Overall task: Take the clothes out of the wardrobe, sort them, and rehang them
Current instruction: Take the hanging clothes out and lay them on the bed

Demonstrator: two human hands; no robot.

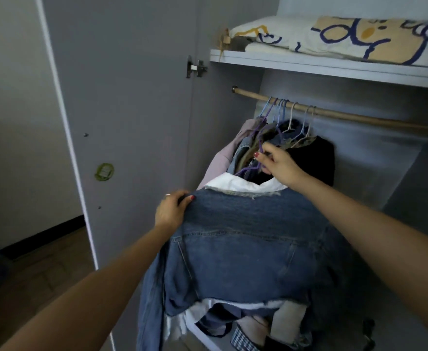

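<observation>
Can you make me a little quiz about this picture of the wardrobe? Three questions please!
1. True or false: the left hand grips the shoulder of the denim jacket.
2. What does the right hand pinch? A) the wooden rail B) a purple hanger C) the folded blanket
3. Fill in: the folded blanket lies on the ____ above the wooden rail.

Key
1. True.
2. B, the purple hanger, among the clothes hanging on the rail.
3. Shelf.
</observation>
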